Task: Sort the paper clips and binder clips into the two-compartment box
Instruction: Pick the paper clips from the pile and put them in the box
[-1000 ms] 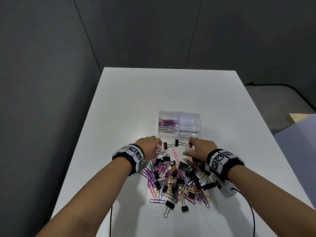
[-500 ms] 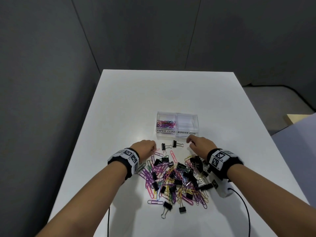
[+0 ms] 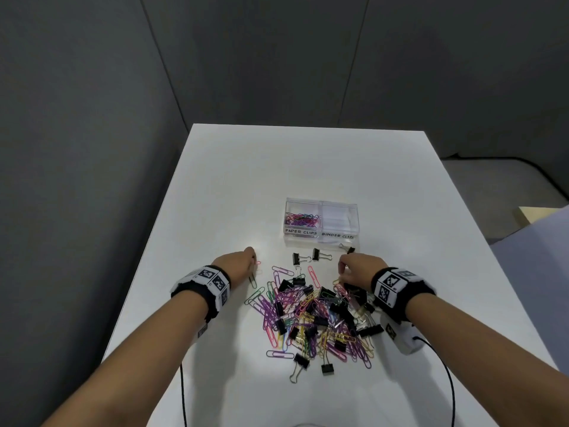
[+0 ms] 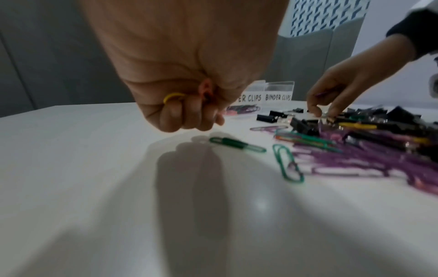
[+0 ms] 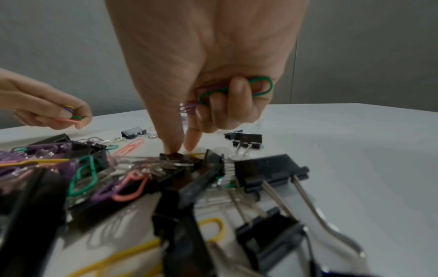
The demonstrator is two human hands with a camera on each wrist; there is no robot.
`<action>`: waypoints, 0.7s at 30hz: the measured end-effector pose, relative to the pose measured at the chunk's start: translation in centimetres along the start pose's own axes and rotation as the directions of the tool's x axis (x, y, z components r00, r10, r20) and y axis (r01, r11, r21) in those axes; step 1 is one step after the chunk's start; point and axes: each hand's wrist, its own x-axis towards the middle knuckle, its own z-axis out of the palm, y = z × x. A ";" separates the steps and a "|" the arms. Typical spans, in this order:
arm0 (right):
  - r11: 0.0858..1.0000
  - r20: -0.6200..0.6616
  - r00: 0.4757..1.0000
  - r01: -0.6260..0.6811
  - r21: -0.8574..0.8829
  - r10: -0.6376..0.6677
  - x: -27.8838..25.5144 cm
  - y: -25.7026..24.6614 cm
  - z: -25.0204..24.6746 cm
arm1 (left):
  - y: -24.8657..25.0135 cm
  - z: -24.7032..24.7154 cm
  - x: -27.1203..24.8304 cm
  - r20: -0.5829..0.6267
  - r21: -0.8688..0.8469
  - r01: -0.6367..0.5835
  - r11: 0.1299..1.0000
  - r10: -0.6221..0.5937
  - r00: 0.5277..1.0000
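Hands work at a heap of coloured paper clips (image 3: 311,315) and black binder clips (image 3: 331,306) on a white desk (image 3: 277,167). Left hand (image 3: 237,266) — fingers (image 4: 175,116) curled round several paper clips. Right hand (image 3: 357,269) grips a green clip (image 5: 237,90) while fingertips probe the heap. Just beyond stands the clear two-compartment box (image 3: 321,221) — paper clips in its left compartment.

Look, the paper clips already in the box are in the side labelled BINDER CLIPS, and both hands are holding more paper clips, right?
Not quite. In the head view, the paper clips in the box lie in the side labelled PAPER CLIPS. Both the left hand and right hand do hold paper clips.
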 end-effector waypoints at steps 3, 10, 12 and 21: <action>1.000 0.013 1.000 -0.012 -0.026 0.012 0.2 -0.5 0.2 | -0.6 0.4 -0.8 0.001 0.022 0.013 1.000 -0.013 1.000; 0.996 0.036 0.999 -0.011 -0.093 0.014 0.5 -0.8 0.8 | -0.8 0.3 -1.5 0.100 0.024 -0.040 0.999 0.037 0.994; 0.994 0.039 0.999 -0.001 -0.108 0.005 0.4 -0.8 1.0 | -0.4 0.2 -1.4 0.083 0.072 -0.043 0.997 0.037 0.996; 0.999 -0.036 0.999 0.018 -0.039 -0.020 -0.7 0.0 0.6 | 2.2 0.6 -0.8 0.078 0.123 -0.138 0.983 0.129 0.989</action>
